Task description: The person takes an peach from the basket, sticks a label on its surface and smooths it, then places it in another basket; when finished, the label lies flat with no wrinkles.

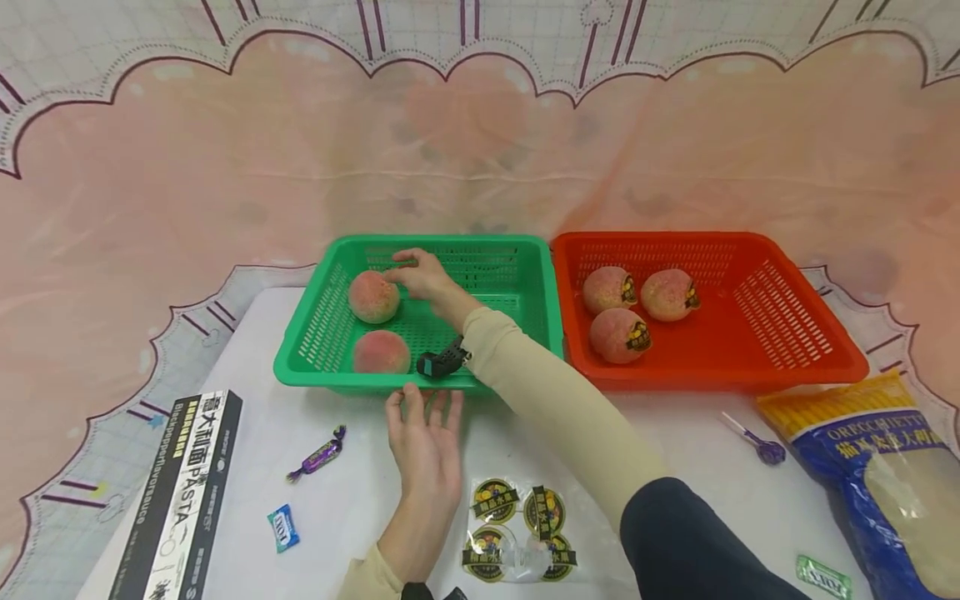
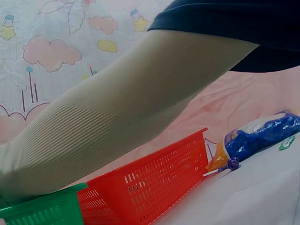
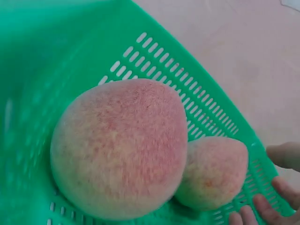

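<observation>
Inside the left-hand green basket [image 1: 307, 377], the right hand [image 1: 426, 279] holds nothing—its fingers loosely spread just right of the far peach [image 1: 373, 297], contact uncertain—and the near peach [image 1: 381, 352] lies left of that wrist. The left hand [image 1: 427, 454], fingers extended and slightly parted, is at the near rim. Two peaches are here; three stickered peaches [image 1: 615, 337] lie in one red basket [image 1: 750, 325] to the right; four round stickers [image 1: 543, 512] lie nearer.

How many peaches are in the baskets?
5: two peaches in the green basket, one behind the other; three peaches in the red basket, clustered left. The right sleeve may hide more.
</observation>
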Demonstrator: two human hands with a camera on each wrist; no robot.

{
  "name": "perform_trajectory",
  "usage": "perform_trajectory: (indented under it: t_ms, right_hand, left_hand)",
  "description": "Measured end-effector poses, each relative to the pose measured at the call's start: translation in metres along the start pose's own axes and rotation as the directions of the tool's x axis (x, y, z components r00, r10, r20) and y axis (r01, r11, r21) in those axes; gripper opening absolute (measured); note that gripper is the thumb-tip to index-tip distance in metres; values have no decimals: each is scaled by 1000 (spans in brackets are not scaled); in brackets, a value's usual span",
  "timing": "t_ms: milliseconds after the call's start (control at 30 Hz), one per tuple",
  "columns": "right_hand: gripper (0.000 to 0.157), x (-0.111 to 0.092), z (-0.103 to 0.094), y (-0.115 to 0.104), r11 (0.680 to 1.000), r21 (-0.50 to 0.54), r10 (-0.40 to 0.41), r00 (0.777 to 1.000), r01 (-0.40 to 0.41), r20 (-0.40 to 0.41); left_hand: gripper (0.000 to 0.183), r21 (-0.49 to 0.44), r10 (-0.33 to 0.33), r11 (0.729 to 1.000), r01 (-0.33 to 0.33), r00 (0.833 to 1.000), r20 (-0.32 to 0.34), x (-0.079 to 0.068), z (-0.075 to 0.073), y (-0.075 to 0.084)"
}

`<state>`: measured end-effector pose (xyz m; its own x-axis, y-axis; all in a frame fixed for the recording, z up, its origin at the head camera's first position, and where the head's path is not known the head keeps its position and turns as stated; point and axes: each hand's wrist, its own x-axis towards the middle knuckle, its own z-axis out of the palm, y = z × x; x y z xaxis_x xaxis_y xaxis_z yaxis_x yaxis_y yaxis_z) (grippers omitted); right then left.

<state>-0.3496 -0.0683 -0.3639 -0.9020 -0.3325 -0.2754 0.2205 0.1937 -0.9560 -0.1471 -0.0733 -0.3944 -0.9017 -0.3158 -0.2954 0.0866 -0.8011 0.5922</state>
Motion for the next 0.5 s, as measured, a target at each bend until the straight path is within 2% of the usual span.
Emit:
perform_trajectory:
  t_ms: [200,333,500]
  right_hand:
    - [52,10,12,3,995,45,95,995,-94,-22]
    - [53,15,18,3,988,91,128,991,-124,-38]
    - [56,19,25,5,983,83,166,986,-167,15]
  left_hand:
    - [19,21,-6,1000,6,1000,7,-1,0,1]
    - [22,25,-5,1000,4,1000,12,-1,0,1]
    - [22,25,-4,1000,4,1000,3,-1,0,0]
